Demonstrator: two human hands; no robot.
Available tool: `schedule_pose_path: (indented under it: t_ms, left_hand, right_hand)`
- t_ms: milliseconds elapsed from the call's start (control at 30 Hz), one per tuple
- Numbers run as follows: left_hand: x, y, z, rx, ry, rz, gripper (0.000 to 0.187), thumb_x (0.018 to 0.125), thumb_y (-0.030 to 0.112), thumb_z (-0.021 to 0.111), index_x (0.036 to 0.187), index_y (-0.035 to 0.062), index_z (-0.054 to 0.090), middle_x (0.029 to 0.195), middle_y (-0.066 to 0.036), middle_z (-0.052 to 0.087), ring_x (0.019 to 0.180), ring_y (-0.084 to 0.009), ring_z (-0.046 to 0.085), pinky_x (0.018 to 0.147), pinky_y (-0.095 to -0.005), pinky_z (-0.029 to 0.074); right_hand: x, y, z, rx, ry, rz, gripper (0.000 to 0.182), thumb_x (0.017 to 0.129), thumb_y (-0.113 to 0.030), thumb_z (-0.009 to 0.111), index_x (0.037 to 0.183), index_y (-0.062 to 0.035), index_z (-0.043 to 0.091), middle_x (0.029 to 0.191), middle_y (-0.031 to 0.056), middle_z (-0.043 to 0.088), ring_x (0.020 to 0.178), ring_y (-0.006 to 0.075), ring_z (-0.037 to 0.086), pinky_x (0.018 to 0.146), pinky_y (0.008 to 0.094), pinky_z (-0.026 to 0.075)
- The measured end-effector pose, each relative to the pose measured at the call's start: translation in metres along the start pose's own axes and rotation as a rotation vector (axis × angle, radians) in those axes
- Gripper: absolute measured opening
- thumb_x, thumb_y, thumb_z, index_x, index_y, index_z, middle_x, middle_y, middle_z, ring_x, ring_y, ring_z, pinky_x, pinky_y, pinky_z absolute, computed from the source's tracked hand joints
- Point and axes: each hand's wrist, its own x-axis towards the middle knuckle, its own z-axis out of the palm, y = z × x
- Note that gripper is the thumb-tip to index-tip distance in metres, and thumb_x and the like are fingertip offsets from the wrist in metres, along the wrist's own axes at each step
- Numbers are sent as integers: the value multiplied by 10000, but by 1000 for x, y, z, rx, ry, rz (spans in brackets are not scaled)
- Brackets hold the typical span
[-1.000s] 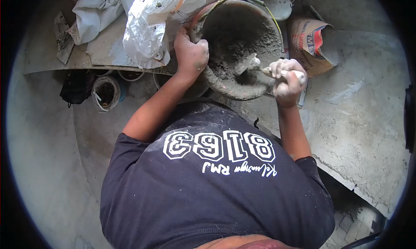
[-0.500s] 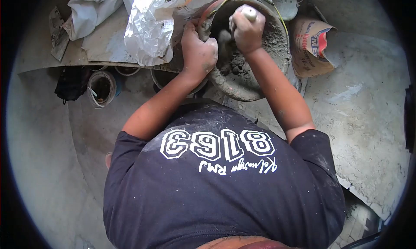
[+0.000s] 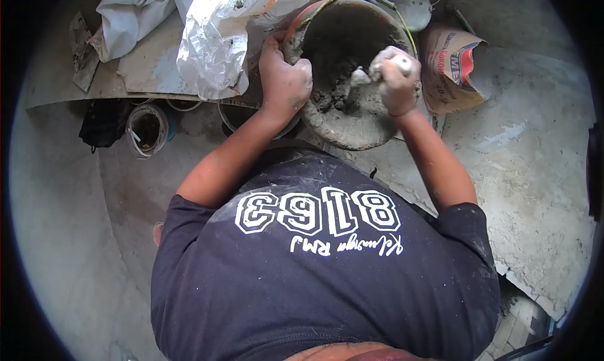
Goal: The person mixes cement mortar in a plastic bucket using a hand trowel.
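Note:
My left hand (image 3: 286,78) is closed on the left rim of a round bucket (image 3: 360,139) crusted with grey mortar. My right hand (image 3: 396,81) is wrapped around the pale handle of a trowel (image 3: 406,63), over the right side of the bucket. A mortar-coated part of the trowel shows left of the fist; its blade is hard to make out in the mix. Wet grey mortar (image 3: 340,100) lies inside, dark and lumpy. A thin yellow-green strip runs along the bucket's far rim.
A torn brown paper sack (image 3: 450,65) stands right of the bucket. White plastic sheeting (image 3: 217,40) hangs over a board (image 3: 151,68) on the left. Below the board's edge are a small pail (image 3: 148,131) and a black bag (image 3: 102,123).
My right hand has moved right and toward me with the trowel, from the far middle of the bucket to its right side. My left hand stays on the rim.

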Motion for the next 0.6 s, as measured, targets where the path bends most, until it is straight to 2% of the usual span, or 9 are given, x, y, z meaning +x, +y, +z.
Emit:
schedule_pose_path:
  t_ms: [33, 67, 133, 200, 333, 400, 433, 467, 600]
  left_hand:
    - [1, -1, 1, 0, 4, -2, 354, 694, 5, 564, 1043, -45, 539, 917, -136, 608, 826, -213, 588, 811, -325, 468]
    - [0, -1, 2, -46, 3, -36, 350, 696, 5, 564, 1042, -44, 540, 921, -140, 608, 833, -216, 589, 815, -327, 468]
    - [-1, 2, 1, -91, -2, -70, 347, 697, 5, 564, 1040, -42, 540, 926, -143, 609, 840, -219, 590, 819, -329, 468]
    - [-1, 10, -1, -27, -13, -54, 340, 698, 2, 557, 1035, -39, 540, 934, -142, 609, 856, -217, 593, 829, -326, 467]
    - [0, 8, -1, -28, 18, -24, 348, 698, 2, 556, 1043, -39, 542, 938, -138, 609, 853, -212, 588, 824, -323, 466]
    - [1, 9, -3, -50, -53, -115, 437, 712, 5, 553, 1139, -84, 532, 1062, -158, 629, 999, -219, 597, 955, -333, 432]
    - [0, 10, -4, -49, -58, -112, 437, 712, 5, 553, 1139, -84, 532, 1062, -158, 629, 999, -219, 597, 955, -333, 432]
    - [-1, 10, -4, -38, -56, -111, 438, 712, 5, 550, 1141, -83, 534, 1064, -156, 628, 999, -218, 597, 949, -330, 434]
    - [1, 6, -3, -24, -32, -67, 376, 699, 3, 564, 1071, -52, 550, 936, -127, 610, 842, -207, 580, 815, -311, 465]
  right_hand:
    - [4, 3, 17, -115, 18, -9, 152, 766, -72, 594, 629, -34, 543, 582, 43, 530, 515, 119, 518, 516, 283, 433]
    - [9, 7, 33, -489, -2, -334, 180, 768, -85, 587, 604, -38, 526, 565, 27, 496, 521, 88, 502, 512, 282, 419]
    - [27, 4, 65, -230, -122, -68, 190, 737, -95, 620, 592, -22, 521, 541, 42, 512, 507, 106, 508, 497, 300, 411]
    - [53, 16, 79, -241, -143, -374, 164, 735, -67, 602, 601, -8, 529, 540, 53, 529, 505, 104, 516, 490, 291, 415]
    - [82, -5, 75, 195, -76, -92, 129, 752, -15, 572, 633, -54, 602, 589, 36, 571, 542, 111, 563, 496, 258, 427]
    - [76, 21, 47, -453, -64, -564, 129, 775, 8, 533, 685, -48, 606, 665, 10, 604, 557, 123, 567, 507, 275, 435]
    - [68, 1, 38, -381, -22, -483, 130, 787, 24, 499, 713, -32, 589, 732, 23, 611, 585, 139, 569, 531, 297, 452]
    - [61, -23, 26, 449, -168, -207, 121, 769, 36, 490, 697, -25, 565, 737, 58, 592, 592, 149, 554, 555, 301, 464]
    - [51, -29, 10, 535, -86, -267, 115, 759, 26, 485, 671, -14, 546, 696, 57, 563, 573, 125, 515, 551, 282, 458]
